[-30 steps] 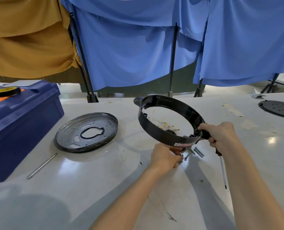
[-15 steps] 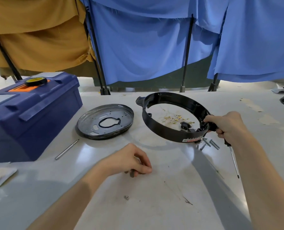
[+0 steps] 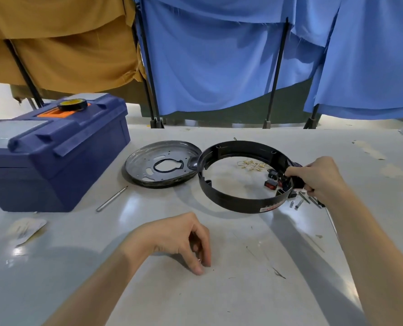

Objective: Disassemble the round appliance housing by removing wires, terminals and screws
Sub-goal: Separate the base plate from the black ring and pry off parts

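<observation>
Right of centre in the frame, the black round housing (image 3: 244,175) sits tilted on the white tabletop (image 3: 243,290), its right side lifted by the right hand (image 3: 318,176), whose fingers are closed around the rim where red switch parts show; that hold probably steadies the ring and turns its fittings toward the person. Low in the middle, the left hand (image 3: 179,238) rests fingertips down on the tabletop, pinched together on something small and shiny, likely a loose screw being gathered up. Removed screws (image 3: 300,201) lie just beside the housing under the right hand, and brass terminals (image 3: 252,164) lie inside the ring. A metal plate (image 3: 162,162) touches the housing's left edge, near a blue toolbox (image 3: 54,156).
</observation>
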### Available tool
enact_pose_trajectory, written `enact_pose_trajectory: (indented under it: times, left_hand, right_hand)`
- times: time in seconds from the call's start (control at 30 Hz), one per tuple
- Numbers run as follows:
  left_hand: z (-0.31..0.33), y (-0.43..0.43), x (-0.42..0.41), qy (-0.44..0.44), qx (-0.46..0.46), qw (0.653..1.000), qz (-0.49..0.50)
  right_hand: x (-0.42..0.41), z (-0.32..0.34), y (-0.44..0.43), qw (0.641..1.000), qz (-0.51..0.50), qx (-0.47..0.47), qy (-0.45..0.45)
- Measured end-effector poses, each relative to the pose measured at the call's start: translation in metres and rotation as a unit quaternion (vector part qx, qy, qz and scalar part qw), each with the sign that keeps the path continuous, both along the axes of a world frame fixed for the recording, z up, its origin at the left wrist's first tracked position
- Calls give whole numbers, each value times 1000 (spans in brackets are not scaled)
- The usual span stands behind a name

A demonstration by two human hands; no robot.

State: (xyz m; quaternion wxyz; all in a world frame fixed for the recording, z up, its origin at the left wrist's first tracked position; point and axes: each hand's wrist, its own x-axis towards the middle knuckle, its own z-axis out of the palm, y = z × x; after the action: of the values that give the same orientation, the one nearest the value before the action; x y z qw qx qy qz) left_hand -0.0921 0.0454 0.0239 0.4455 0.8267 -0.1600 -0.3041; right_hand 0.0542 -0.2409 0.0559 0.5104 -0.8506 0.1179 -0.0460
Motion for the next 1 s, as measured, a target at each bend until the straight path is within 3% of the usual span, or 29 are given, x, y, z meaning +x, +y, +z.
enact_pose_trajectory:
  times: [0.13, 0.23, 0.37, 0.5, 0.73, 1.0]
  left_hand:
    - [-3, -10, 7, 8, -23, 997, 69]
    - [-8, -32, 20, -78, -3, 987, 137]
    - [-26, -87, 42, -184, -40, 954, 232]
    - [-38, -134, 74, -190, -91, 934, 289]
    - [-45, -188, 101, -306, -6, 915, 262]
    - [-47, -211, 116, -321, 43, 913, 250]
  right_hand:
    - [1, 2, -6, 1000, -6, 7, 7]
    - [3, 5, -14, 1000, -14, 20, 9]
    - [9, 9, -27, 998, -49, 45, 7]
    - [16, 10, -36, 994, -79, 76, -3]
    - [25, 11, -51, 990, -95, 106, -18]
    - [27, 9, -50, 988, -93, 118, -23]
